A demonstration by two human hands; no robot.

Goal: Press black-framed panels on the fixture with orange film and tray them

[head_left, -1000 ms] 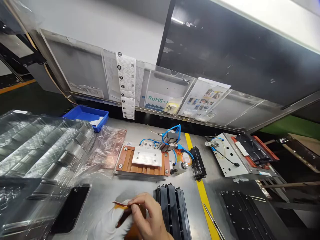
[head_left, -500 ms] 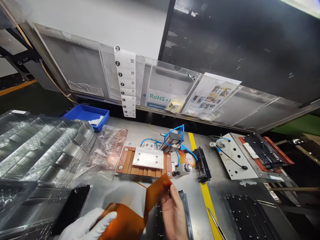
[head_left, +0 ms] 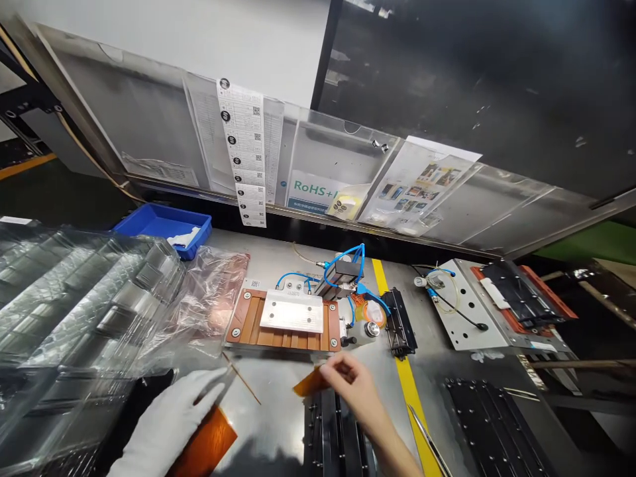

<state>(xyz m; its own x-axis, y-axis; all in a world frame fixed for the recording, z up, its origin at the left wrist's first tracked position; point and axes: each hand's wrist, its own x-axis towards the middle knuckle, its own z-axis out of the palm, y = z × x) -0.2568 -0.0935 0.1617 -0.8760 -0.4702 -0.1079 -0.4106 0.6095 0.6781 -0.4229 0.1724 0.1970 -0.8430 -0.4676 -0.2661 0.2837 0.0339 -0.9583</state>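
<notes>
the left of the two hands (head_left: 166, 414), white-gloved, reaches in from the lower left with its fingers bent forward and down, grasping a sheet of orange film (head_left: 211, 437) that shows below the fingers, low over the bench (head_left: 271, 424). a thin brownish strip (head_left: 243, 381) slants just beside its fingertips. the right hand (head_left: 348, 377), bare, comes up from the lower right, wrist bent leftward, pinching a small orange piece (head_left: 309, 383) between thumb and fingers above the end of a black ribbed part (head_left: 338, 430). across the metal bench, from the left, sit clear plastic trays (head_left: 54, 311), a blue bin (head_left: 134, 228), a crumpled clear bag (head_left: 191, 298), a brown fixture (head_left: 251, 338) topped by a silver plate (head_left: 293, 311), blue tubing (head_left: 358, 249), a yellow line (head_left: 403, 374), a black part (head_left: 400, 321) across that line, tweezers (head_left: 428, 442), a perforated grey stand (head_left: 460, 318) and a black panel (head_left: 497, 430). behind, clear document pockets (head_left: 144, 99) and a hanging label strip (head_left: 244, 152) line the wall, with a large dark panel (head_left: 462, 79) at upper right.
</notes>
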